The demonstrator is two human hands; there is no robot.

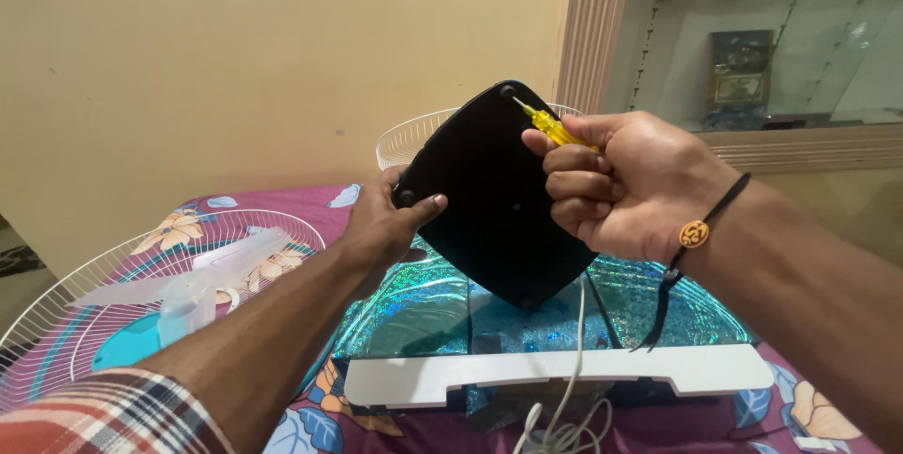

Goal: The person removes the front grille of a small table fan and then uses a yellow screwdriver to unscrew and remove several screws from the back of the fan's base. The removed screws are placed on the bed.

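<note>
Gripping the black base (pixel 494 200) at frame centre, the left hand (pixel 390 219) steadied it; the right hand (pixel 621 186) clenched the screwdriver (pixel 550 125) (tip best kept square in the screw).

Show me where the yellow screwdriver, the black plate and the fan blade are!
yellow screwdriver (pixel 553 127): head view, on its yellow handle above the right fist.
black plate (pixel 489 200): head view, middle of its flat face.
fan blade (pixel 193 286): head view, on the clear blades' hub.
</note>
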